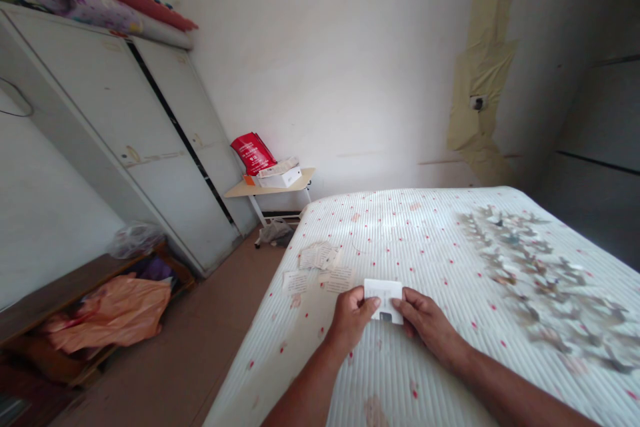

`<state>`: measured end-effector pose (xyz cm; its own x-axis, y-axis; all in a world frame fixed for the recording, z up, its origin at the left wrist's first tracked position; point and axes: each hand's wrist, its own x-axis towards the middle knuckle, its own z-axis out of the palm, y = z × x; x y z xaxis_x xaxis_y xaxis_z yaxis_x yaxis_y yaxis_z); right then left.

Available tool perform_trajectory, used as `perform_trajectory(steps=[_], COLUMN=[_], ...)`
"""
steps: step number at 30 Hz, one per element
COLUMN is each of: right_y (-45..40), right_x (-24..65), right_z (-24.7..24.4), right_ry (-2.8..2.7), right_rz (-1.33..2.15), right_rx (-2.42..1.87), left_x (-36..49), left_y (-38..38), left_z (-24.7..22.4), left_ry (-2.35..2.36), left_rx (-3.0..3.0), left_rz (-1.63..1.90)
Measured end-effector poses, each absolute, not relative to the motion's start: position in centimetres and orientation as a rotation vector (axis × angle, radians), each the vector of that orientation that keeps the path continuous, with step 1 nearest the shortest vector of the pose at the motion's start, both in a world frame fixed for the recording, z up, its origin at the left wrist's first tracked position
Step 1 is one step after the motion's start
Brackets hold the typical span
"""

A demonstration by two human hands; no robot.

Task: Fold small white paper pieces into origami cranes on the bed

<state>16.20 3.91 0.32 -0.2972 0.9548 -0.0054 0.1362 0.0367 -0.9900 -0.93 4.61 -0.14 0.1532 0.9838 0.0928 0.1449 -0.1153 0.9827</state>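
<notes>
Your left hand (351, 320) and right hand (427, 324) pinch the white card (386, 295) at its side edges, fingers curled under; its long axis runs across, hand to hand — neither clearly nearer.

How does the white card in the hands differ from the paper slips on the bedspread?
The white card is held between the left hand and right hand, while the paper slips lie on the bedspread. The card is single and bright; the slips are several, scattered and duller. Both are pale rectangles.

Right now a white wardrobe (125, 140) is seen at left, a small table (295, 180) is set against the pale wall (320, 60), and brown flooring (170, 340) is laid below.
</notes>
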Motion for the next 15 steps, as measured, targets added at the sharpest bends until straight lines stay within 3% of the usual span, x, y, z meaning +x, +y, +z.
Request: perform_trajectory(steps=[15], right_y=[3.72], right_x=[16.08], right_z=[1.11], right_ry=[-1.487], right_rz=[1.348], right_rx=[-1.215], left_x=[-0.97], left_y=[4.64], left_z=[-0.05], left_ry=[1.187], left_rx=[1.539], left_rz=[1.078])
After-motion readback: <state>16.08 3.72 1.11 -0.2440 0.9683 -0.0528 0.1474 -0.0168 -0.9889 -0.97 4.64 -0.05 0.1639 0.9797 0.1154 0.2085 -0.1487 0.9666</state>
